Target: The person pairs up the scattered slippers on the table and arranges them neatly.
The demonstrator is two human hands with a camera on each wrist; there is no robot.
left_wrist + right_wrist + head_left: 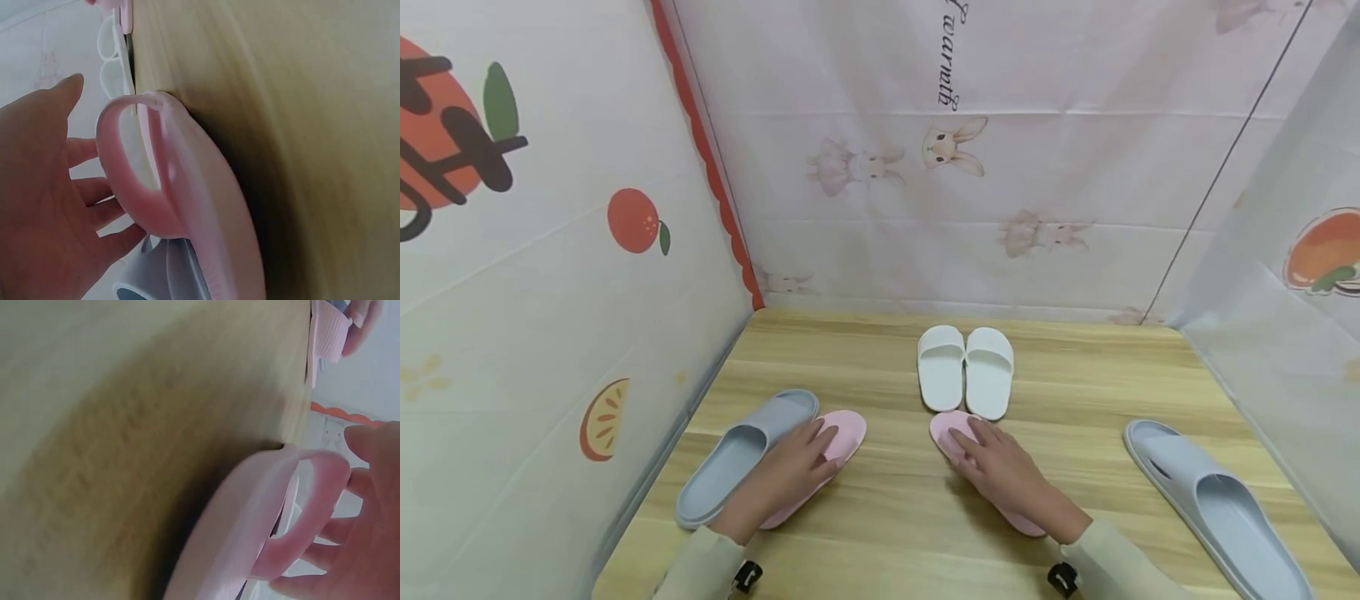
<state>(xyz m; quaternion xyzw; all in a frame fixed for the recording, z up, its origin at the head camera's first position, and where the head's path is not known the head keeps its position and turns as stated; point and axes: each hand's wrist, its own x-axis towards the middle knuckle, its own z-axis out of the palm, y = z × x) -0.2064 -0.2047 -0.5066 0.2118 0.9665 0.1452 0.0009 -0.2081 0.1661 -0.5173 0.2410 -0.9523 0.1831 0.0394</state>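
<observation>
My left hand (793, 473) rests over a pink slipper (851, 428) on the left, its fingertips on the strap. In the left wrist view, those fingers lie against the outside of the slipper's curved strap (112, 144), with the thumb raised clear of it. A matching pink slipper (945, 427) lies under my right hand (1000, 468). Seen from the right wrist, the fingers touch the outer face of that strap (328, 487), and the thumb stands away. Both pink slippers point away from me, toes angled toward each other at the right one's left and the left one's right.
A pair of white slippers (942, 377) stands side by side just beyond the right pink slipper's tip. One grey slipper (730, 467) lies close along the left pink one; another grey slipper (1247, 508) is at the far right. Printed cloth walls (865, 75) enclose the wood-grain surface (880, 533).
</observation>
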